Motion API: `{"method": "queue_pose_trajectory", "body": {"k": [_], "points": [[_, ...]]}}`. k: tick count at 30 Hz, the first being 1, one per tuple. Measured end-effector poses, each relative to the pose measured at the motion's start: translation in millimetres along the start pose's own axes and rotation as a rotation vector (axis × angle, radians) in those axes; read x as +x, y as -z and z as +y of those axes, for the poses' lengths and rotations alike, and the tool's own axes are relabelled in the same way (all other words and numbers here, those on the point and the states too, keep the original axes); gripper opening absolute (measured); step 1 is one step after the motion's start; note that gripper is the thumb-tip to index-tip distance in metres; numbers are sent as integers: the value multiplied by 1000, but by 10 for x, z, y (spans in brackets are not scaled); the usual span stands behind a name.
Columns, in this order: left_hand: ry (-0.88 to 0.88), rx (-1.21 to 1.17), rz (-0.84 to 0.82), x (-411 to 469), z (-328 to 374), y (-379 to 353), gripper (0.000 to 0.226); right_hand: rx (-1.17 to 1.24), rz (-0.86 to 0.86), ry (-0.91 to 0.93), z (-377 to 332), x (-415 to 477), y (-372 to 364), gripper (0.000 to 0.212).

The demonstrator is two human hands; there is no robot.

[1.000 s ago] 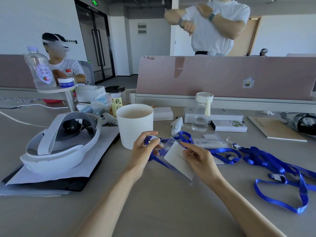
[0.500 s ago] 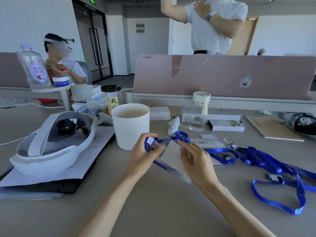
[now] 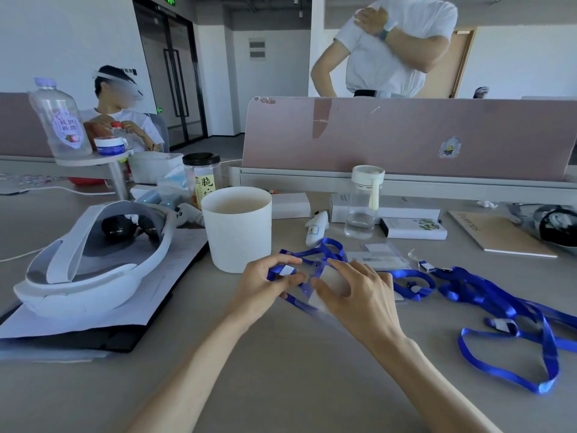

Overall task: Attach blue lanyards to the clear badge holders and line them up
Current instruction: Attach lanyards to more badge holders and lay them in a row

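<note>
My left hand pinches the white clip end of a blue lanyard in front of the white cup. My right hand holds a clear badge holder with a white card inside, tilted, its top edge meeting the clip. The lanyard's strap loops behind both hands. More blue lanyards lie tangled on the table at the right. Another clear badge holder lies flat behind my right hand.
A white cup stands just behind my left hand. A white headset rests on papers at the left. A clear bottle, small boxes and a notebook line the back. A person stands beyond the pink divider; another sits far left.
Both hands have drawn closer together and lower. The badge holder has tilted flatter, and the lanyard clip now meets its top edge. The camera view has shifted a little.
</note>
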State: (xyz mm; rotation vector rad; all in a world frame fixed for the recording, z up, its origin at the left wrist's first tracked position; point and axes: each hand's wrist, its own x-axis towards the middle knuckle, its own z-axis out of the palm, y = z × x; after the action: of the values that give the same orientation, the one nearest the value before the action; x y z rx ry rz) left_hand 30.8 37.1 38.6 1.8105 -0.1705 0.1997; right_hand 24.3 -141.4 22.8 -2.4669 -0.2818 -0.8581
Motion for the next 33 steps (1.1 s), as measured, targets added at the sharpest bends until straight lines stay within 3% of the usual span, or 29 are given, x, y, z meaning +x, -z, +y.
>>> {"method": "queue_pose_trajectory", "body": {"k": [7, 24, 27, 31, 33], "points": [[4, -8, -28, -3, -18, -26, 24, -13, -33, -38, -30, 2, 26, 55], [-31, 70, -38, -14, -55, -59, 13, 55, -59, -82, -3, -25, -25, 33], [-47, 73, -42, -19, -71, -57, 14, 71, -71, -88, 5, -24, -31, 36], [-33, 124, -44, -28, -137, -89, 21, 60, -157, -92, 2, -2, -40, 58], [-32, 142, -48, -30, -194, -104, 23, 8, -188, -75, 12, 2, -75, 54]]}}
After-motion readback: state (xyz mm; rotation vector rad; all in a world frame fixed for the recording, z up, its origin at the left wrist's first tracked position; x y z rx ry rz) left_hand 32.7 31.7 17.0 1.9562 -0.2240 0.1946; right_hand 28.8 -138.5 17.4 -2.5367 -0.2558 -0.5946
